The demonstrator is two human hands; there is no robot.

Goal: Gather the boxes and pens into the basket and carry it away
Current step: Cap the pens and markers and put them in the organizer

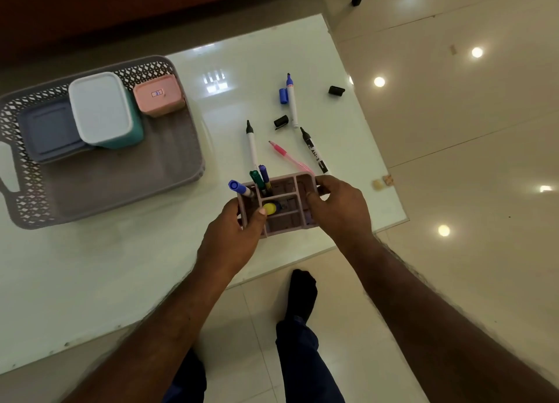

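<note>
Hands, left (pixel 239 233) and right (pixel 338 209), clamped on pen organizer (pixel 281 209) ends; pen-gathering step; next, collecting loose markers (pixel 292 100) off surface (pixel 121 266), then basket (pixel 181 148).

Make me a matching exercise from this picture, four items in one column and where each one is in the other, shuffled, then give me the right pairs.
Column one:
1. pink box
2. pink pen
3. green marker
4. pen organizer

Column two:
A. lying loose on the table
B. held between the left hand and right hand
C. inside the basket
D. standing in an organizer compartment

Pairs: 1-C, 2-A, 3-D, 4-B
</note>
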